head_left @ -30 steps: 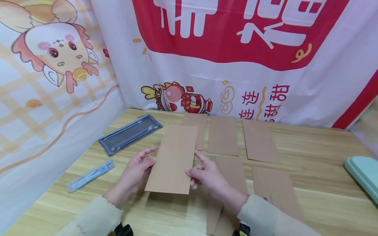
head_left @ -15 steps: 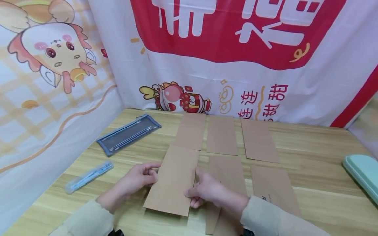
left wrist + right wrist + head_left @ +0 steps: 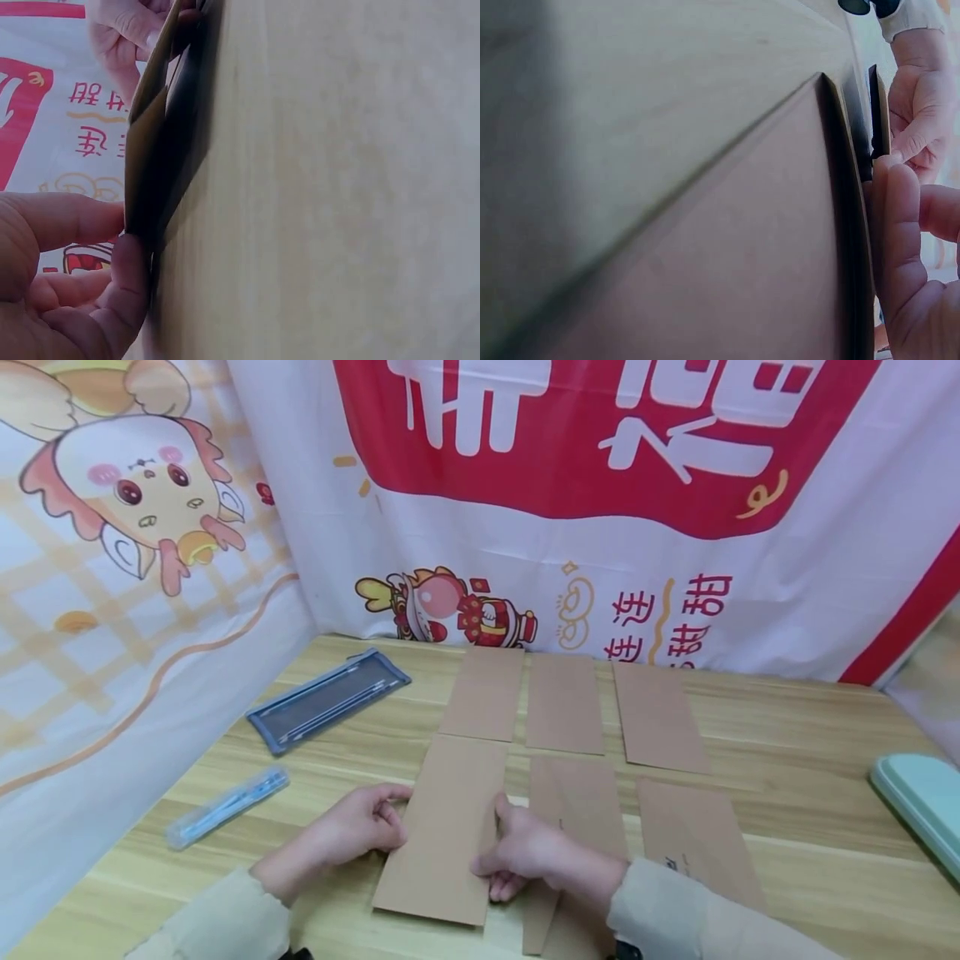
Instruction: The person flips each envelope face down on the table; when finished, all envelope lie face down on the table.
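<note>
A brown kraft-paper rectangle (image 3: 447,827) lies low over the wooden table, nearest the person, long side running away from them. The left hand (image 3: 358,827) pinches its left edge. On the opposite long edge, the right hand (image 3: 525,845) grips it with the thumb on top. In the left wrist view, the left hand (image 3: 71,292) has thumb and finger at the paper's edge, with dark shadow beneath the sheet. The right wrist view shows the right hand (image 3: 919,270) close up, fingers at the edge of the paper, and the left hand beyond.
Several similar brown rectangles, such as one at the back (image 3: 566,703) and a printed one (image 3: 701,839), lie in rows. Leftward are a blue-edged mesh pencil case (image 3: 330,697) and a clear case with blue pens (image 3: 227,807). A mint-green case (image 3: 918,806) sits far right.
Both hands have brought the brown rectangle down and toward the person, from above the table to just below the back-left rectangle, which is now uncovered. The hands keep hold of its edges.
</note>
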